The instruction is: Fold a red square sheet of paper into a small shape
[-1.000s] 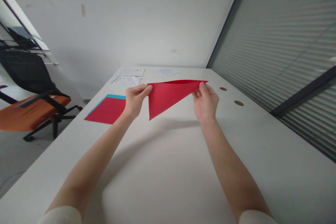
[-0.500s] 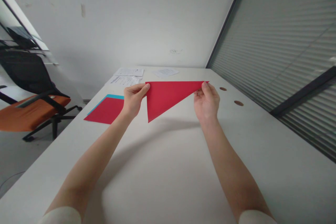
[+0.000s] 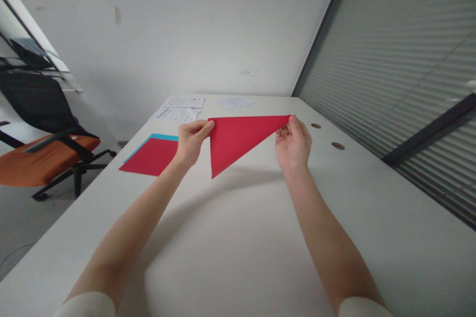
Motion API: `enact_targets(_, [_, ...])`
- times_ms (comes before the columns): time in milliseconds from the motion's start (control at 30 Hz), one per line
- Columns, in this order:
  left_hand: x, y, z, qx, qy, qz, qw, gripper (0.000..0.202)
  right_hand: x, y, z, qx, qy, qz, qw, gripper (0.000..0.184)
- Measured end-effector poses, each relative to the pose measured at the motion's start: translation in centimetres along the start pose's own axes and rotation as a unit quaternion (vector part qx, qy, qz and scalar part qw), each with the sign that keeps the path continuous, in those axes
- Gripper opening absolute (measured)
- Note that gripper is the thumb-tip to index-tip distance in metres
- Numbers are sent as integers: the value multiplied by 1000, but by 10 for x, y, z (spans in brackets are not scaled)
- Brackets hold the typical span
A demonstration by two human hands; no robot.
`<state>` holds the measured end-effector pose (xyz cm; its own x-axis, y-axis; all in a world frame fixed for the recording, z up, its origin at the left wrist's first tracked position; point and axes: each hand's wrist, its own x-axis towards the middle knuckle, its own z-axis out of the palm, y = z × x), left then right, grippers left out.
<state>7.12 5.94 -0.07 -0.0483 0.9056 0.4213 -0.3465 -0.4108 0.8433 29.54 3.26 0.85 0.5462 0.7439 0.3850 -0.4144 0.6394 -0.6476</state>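
A red sheet of paper [image 3: 238, 138], showing as a triangle, is held up above the white table between both hands. My left hand [image 3: 191, 141] pinches its upper left corner between thumb and fingers. At the pointed right end, my right hand [image 3: 293, 143] grips the tip, thumb in front, with the other fingers curled behind. The triangle's long edge slopes from that tip down to a lower corner on the left, which hangs free. Behind my left forearm lies a red sheet [image 3: 148, 155] on top of a blue sheet [image 3: 163, 136].
Printed papers [image 3: 178, 114] lie at the table's far left, and another printed sheet [image 3: 235, 103] near the wall. Two round brown holes [image 3: 338, 146] mark the right side of the white table [image 3: 253, 237]. An orange-seated chair [image 3: 52, 148] stands left; window blinds [image 3: 394, 59] line the right.
The red paper's left side has shifted slightly down and to the right with my left hand. My right hand has barely moved, still pinching the tip.
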Motion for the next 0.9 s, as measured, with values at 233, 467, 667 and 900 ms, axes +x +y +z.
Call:
enact_targets(233, [0,-1,-1,6,-7,18,1000,30,3,3,-1,-20,20,-31,999,18])
enact_targets(467, [1,1,0,6,-12,15,1000,30,6,4,-3,-4,14,-19,1000,21])
enact_targets(667, [1,1,-1,10,-18,6,1000,31,6,3,-3,0,5,-12,1000,19])
enact_targets(900, [2,3,-2,10,-4,-3,1000,33,7,4,-4,1,17,-10,1000,18])
